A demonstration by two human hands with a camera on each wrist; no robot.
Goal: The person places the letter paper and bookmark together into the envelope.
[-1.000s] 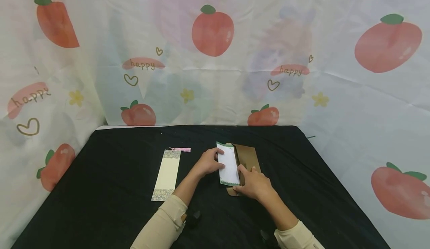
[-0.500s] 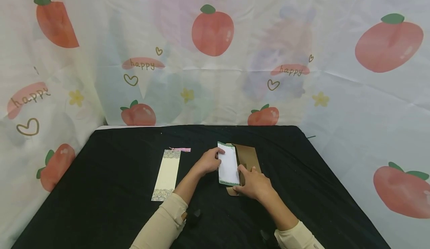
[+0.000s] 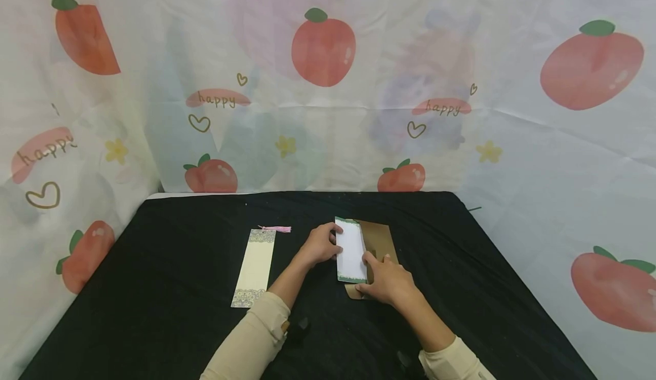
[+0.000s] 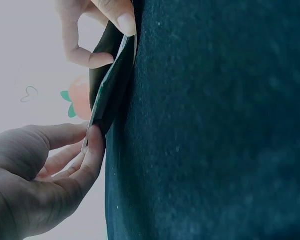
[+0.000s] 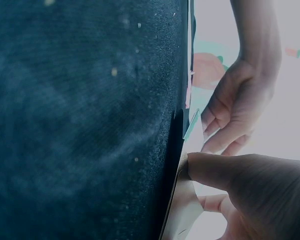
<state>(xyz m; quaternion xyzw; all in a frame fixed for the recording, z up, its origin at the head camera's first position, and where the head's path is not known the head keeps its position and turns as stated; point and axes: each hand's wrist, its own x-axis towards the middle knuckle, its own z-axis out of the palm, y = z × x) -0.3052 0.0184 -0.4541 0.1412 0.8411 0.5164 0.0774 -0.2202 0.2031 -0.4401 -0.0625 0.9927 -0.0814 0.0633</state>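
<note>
Head: the white card point(image 3: 351, 254) has shifted slightly right versus a second ago; the dark gap beside the brown envelope point(image 3: 380, 240) has mostly closed. Your left hand point(image 3: 319, 244) pinches the card's left edge; your right hand point(image 3: 388, 280) grips the envelope. Card sits against the envelope's left side. My read: you're closer to having the two together, but most of the card is still exposed. Cream bookmark point(image 3: 254, 266) hasn't moved, well left.

Left wrist: your left thumb and fingers have the card edge-on. Can't tell if its far edge is inside.

Right wrist: your right thumb presses the envelope, fingers behind. Watch for the edge catching.
</note>
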